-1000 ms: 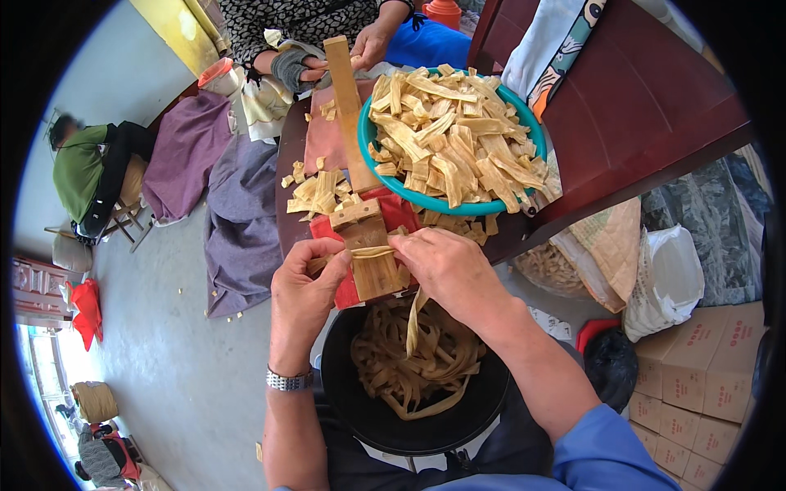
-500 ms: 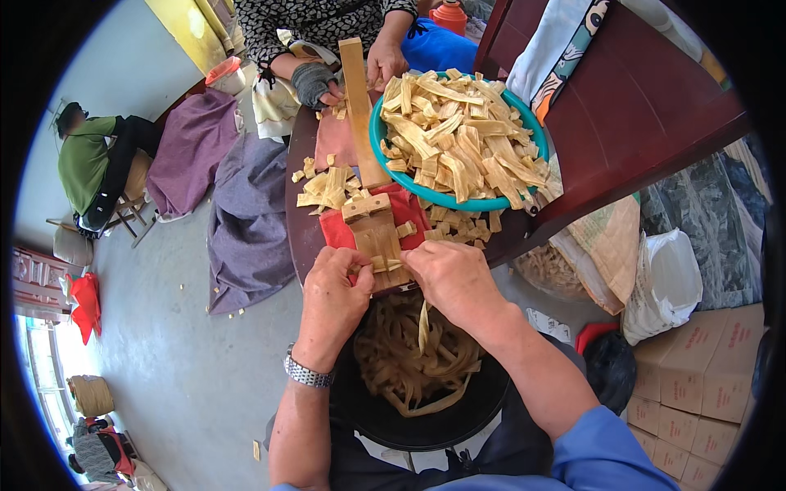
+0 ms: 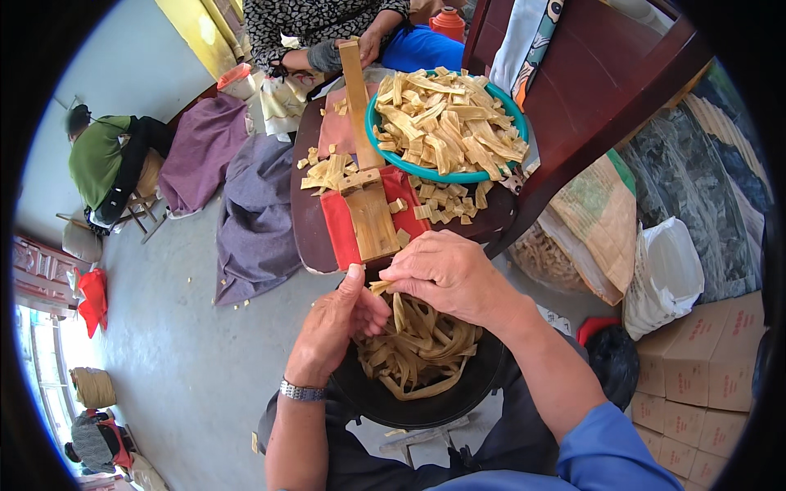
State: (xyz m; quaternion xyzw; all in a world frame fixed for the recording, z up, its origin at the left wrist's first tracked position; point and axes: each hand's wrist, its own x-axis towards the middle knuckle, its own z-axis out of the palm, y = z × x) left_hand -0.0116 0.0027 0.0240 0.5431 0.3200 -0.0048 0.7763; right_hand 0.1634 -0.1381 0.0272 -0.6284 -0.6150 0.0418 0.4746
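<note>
My right hand is closed in a pinch on a pale yellow dried strip, whose end shows at the fingertips. Just left of it, my left hand has its thumb raised and fingers apart, beside the strip's end. Under both hands, a black basin sits between my knees with long, curling brownish strips in it. Beyond my fingers, a small wooden board with a crosspiece lies on red cloth. Short cut pieces lie right of the board, and flat strips lie left.
A teal bowl heaped with yellow strips stands on the dark red chair seat. A long plank points toward a person opposite. Cartons and a white sack stand at right. Another person sits far left.
Both hands have drawn back from the wooden board toward me, over the basin. My left fingers have spread, while my right hand still pinches a strip. The person opposite has pulled their hands back.
</note>
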